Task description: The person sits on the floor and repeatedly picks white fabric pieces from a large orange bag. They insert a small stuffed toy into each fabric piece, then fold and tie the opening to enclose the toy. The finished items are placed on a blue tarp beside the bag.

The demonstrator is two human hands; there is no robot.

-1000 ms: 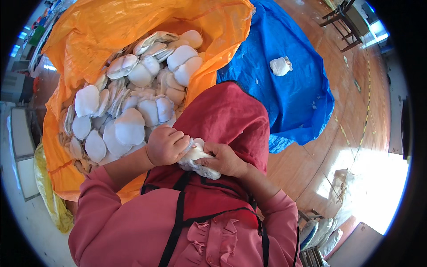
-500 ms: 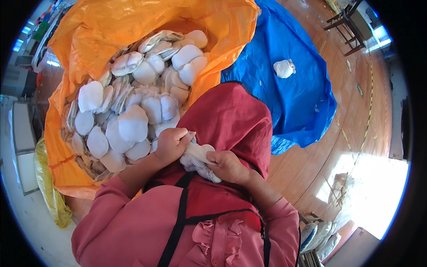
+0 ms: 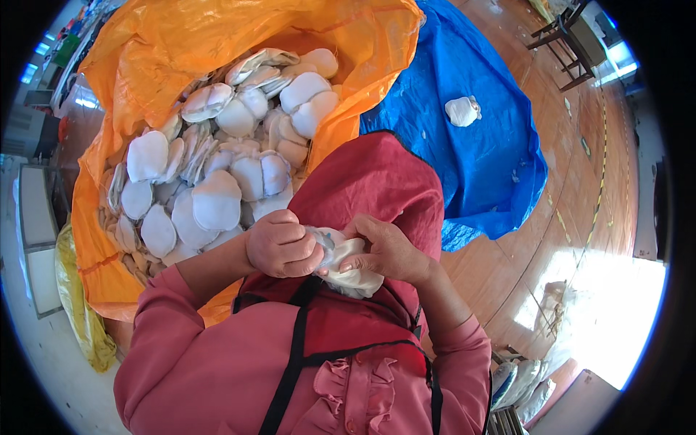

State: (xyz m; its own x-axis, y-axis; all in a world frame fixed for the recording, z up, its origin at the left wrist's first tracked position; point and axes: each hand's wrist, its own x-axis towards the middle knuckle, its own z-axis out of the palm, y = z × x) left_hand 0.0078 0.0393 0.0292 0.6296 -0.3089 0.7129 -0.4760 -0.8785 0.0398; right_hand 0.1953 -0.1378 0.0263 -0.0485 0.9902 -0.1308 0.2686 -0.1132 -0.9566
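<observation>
Over the maroon apron spread across a seated worker's lap, two bare hands handle a soft white bundle. The left hand is curled in a fist, its grip clamped on the bundle's near-left end; the right hand pinches the other side between thumb and fingers. Just where the left fingers meet the cloth is hidden, so what they pull or tuck there is hard to tell. Good handling likely calls for the left hand to anchor firmly while the right works the layers evenly, thumb flat, without tearing the thin material. Keeping the work low over the apron should catch any slip. Left of the apron, an orange sack brims with rounded white pieces; beyond its right side, a similar bundle rests on blue sheeting.
</observation>
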